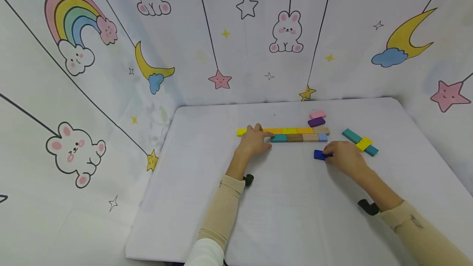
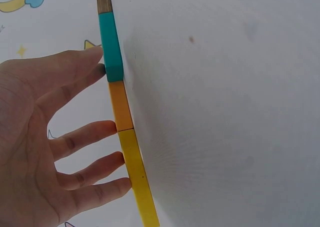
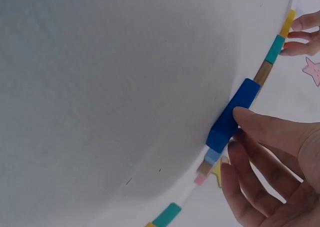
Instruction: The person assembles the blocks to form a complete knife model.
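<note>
A row of yellow and orange blocks (image 1: 289,131) lies on the table, ending in a wooden block at the right. Right in front of it runs a shorter row: a teal block (image 1: 278,138), a brown wooden block (image 1: 294,138), a pale wooden block and a light blue block (image 1: 323,137). My left hand (image 1: 254,142) spreads its fingers along the left ends of both rows. In the left wrist view, thumb and index fingertip are at the teal block (image 2: 111,44), other fingertips at the yellow block (image 2: 137,172). My right hand (image 1: 345,157) pinches a dark blue block (image 3: 235,112) in front of the rows.
A purple block (image 1: 316,122) and a pink block (image 1: 318,114) lie behind the right end of the rows. Farther right, a yellow block (image 1: 363,143) lies across a teal strip (image 1: 352,136). A cartoon-printed cloth (image 1: 244,44) stands behind the white table (image 1: 288,212).
</note>
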{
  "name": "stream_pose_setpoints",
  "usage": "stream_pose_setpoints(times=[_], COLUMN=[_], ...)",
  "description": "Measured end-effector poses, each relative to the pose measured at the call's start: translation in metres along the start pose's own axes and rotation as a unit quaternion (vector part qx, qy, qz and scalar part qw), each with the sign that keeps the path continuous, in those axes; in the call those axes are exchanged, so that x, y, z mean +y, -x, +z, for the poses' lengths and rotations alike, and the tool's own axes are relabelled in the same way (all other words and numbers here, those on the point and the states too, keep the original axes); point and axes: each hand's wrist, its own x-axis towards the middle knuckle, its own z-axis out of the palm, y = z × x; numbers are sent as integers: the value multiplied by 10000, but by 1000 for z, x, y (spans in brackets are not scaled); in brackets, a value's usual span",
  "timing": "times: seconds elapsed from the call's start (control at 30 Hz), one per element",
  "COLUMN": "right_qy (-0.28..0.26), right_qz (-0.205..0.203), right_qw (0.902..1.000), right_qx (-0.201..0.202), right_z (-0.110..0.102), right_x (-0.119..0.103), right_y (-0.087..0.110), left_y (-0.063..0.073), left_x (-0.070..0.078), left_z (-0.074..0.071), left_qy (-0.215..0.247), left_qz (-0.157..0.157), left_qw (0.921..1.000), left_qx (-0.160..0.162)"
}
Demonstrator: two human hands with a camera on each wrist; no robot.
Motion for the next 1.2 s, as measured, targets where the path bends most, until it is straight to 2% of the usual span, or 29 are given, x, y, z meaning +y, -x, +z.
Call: stream_pose_setpoints(times=[0.43, 1.03, 1.2], right_qy=[63, 22, 38], right_qz=[-145, -435, -373], right_qw=[9999, 9990, 9993], right_qx=[-43, 100, 25], right_z=[8, 19, 22], right_x=[-9, -28, -36], right_y=[-12, -30, -36], left_y=[-3, -1, 1], left_x=[0, 2, 1], left_z=[-1, -5, -5], left_qy=[24, 34, 58], left_qz=[31, 2, -14], left_qw=[10000, 10000, 10000], left_qx=[-21, -60, -73])
